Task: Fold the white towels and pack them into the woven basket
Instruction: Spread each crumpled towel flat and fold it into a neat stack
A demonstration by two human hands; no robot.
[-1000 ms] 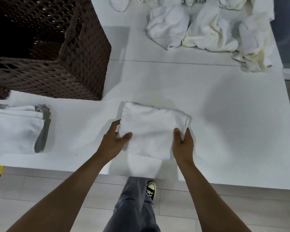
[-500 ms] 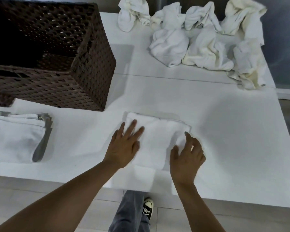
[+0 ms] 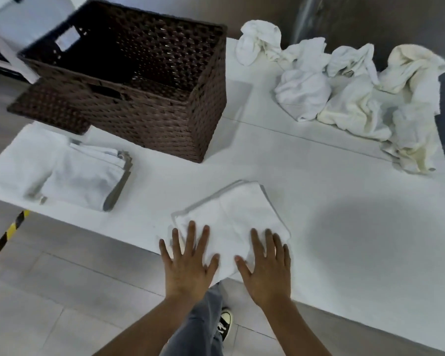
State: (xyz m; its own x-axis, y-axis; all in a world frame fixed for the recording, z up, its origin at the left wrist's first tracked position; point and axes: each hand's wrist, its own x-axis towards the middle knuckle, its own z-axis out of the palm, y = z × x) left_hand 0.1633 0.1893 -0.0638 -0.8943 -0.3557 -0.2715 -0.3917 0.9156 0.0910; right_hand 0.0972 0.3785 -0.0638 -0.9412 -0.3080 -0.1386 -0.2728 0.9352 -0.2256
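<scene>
While both hands lie flat on one folded towel, the scene reads as follows, largest item first.

Table (image 3: 344, 227): white surface carrying everything; its near edge runs just under the person's wrists, so the work is kept within easy reach.

Basket (image 3: 149, 119): dark woven box standing toward the far left corner of the table, open top up. No towel is visible inside it, which suggests that packing has not begun.

Unfolded towels (image 3: 350, 98): a crumpled white and cream heap along the far right edge, well apart from the folding area, probably kept there as stock to draw from.

Folded stack (image 3: 88, 181): finished towels laid flat near the left edge, just in front of the basket, likely staged there for loading together.

Folded towel (image 3: 231, 217): a squared, layered pad at the near edge, roughly mid-table, one corner slightly overhanging. It lies between the folded stack and the bare right half of the surface.

Left hand (image 3: 188, 265): fingers straight and spread, palm down on the towel's near left corner, partly over the table edge. It grips nothing; the flat pose appears meant to press the layers smooth.

Right hand (image 3: 265, 265): likewise flat, with straight fingers on the near right part of the towel, holding nothing.

Step in hand: judged to be the final flattening of this fold.

Remaining work: most of it, since the heap is large and the basket appears unfilled.
</scene>
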